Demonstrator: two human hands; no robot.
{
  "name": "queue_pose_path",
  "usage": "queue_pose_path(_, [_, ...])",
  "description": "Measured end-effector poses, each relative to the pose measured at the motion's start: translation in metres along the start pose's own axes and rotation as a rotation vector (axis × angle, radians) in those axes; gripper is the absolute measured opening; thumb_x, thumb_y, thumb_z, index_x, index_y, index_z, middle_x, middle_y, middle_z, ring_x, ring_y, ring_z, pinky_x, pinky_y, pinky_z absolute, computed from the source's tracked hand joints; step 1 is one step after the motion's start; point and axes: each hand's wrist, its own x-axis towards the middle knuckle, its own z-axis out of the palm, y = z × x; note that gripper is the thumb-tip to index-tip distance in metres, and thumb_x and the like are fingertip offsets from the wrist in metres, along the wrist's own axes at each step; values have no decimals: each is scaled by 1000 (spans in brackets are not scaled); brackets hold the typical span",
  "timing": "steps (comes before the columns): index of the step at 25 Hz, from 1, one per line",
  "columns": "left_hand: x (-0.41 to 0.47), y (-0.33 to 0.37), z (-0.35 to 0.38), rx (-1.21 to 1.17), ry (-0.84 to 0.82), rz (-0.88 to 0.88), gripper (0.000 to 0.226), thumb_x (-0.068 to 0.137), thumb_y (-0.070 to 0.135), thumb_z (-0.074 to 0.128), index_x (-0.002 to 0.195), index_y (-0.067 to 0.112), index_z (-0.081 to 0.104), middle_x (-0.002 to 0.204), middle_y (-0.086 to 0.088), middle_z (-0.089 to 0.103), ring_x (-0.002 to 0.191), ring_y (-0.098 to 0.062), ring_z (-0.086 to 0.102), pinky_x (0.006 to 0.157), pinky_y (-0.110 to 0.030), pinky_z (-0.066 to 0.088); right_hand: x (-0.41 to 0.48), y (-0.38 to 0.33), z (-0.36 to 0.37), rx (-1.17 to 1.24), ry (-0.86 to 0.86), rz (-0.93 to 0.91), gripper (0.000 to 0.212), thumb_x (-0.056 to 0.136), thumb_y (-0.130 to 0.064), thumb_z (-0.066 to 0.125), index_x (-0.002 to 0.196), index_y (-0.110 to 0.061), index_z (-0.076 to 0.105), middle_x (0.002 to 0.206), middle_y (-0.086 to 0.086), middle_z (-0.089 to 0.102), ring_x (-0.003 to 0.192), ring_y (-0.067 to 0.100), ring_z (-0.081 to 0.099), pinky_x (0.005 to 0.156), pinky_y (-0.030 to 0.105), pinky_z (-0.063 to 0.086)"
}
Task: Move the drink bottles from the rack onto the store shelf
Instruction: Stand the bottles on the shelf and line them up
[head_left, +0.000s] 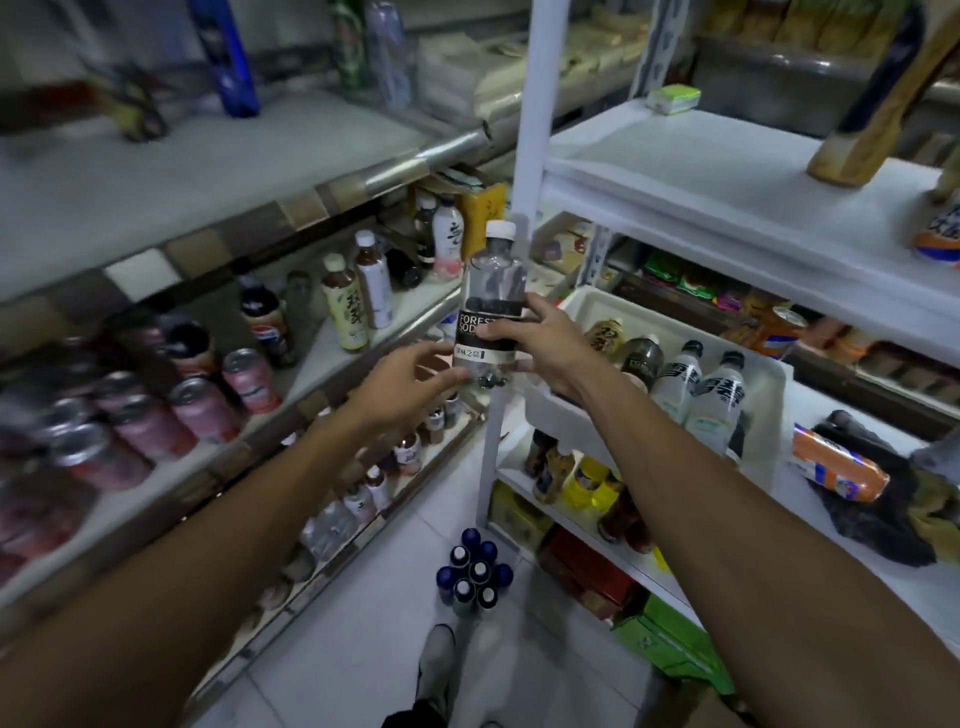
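A clear soda bottle (493, 296) with a white cap and a black label is held upright in mid-air between the two shelving units. My right hand (540, 345) grips it round the label. My left hand (410, 379) reaches up beside its base, fingers spread and touching the bottom. To the right, a white bin (763, 384) on the white rack holds several more drink bottles (675, 379). On the left, the store shelf (332, 353) carries bottles and cans.
Pink cans (202, 408) crowd the left shelf's near end, tea and cola bottles (345, 304) stand further back. A pack of blue-capped bottles (475, 571) sits on the tiled floor in the aisle. An orange packet (836, 465) lies on the rack at right.
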Motion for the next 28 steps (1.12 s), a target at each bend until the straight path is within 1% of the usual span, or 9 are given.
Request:
queue_pose_path(3, [-40,0,-34,-87,80,-11,18,89,22,66,107,19,64,93,15,73,89,0,67,80,-18,51,-9,-17,43,-37,-158,-76,58,70,-7,85,122,-14,62,111,7,73,98,25,72,82,45,60])
queue_pose_path(6, [-83,8,-74,-167,290,-58,21,88,16,67,108,14,63,98,5,73,93,-5,68,86,-23,53,-17,-37,100,-28,-304,-141,53,69,-6,85,115,-17,62,111,6,72,100,24,71,87,49,58])
queue_pose_path(10, [-143,26,-133,-149,509,-62,22,87,7,66,107,13,61,95,7,73,89,-3,68,85,-20,53,-35,-73,183,-16,-515,-217,58,70,-2,83,120,-18,57,110,7,71,101,24,69,92,45,56])
queue_pose_path(14, [-196,33,-181,-121,684,-74,25,86,5,67,110,10,63,96,3,73,86,-3,69,78,-17,53,-59,-106,259,-95,-677,-280,51,71,-4,80,113,-20,56,99,3,68,91,18,66,74,30,51])
queue_pose_path(17, [-232,39,-218,-164,825,-98,31,85,6,68,116,5,62,97,-3,71,78,-1,69,68,-13,52,-77,-126,317,-119,-735,-349,51,72,-8,81,113,-25,57,102,3,71,98,20,67,85,34,54])
queue_pose_path(19, [-259,42,-245,-164,913,-92,33,84,6,70,115,2,63,92,-2,72,75,-1,69,68,-13,51,-95,-135,357,-114,-741,-403,53,74,-11,81,120,-20,57,108,3,69,101,20,67,87,34,55])
queue_pose_path(23, [-306,39,-287,-133,1032,-95,33,84,4,69,116,-2,61,95,-13,70,66,6,66,64,-7,46,-138,-146,436,-200,-704,-593,58,68,-24,88,115,-15,57,106,0,68,89,19,69,59,31,54])
queue_pose_path(25, [-330,32,-309,-125,1102,-70,29,86,4,67,114,-2,61,91,-10,68,64,9,64,61,-5,44,-155,-152,476,-287,-704,-700,50,65,-30,89,105,-19,60,98,-2,70,85,18,69,57,30,54])
queue_pose_path(28, [-368,18,-338,-43,1153,-77,24,88,7,67,111,6,61,89,-6,69,67,11,64,64,-3,44,-171,-153,519,-330,-734,-747,43,71,-34,86,103,-20,60,94,-7,68,80,8,66,53,17,49])
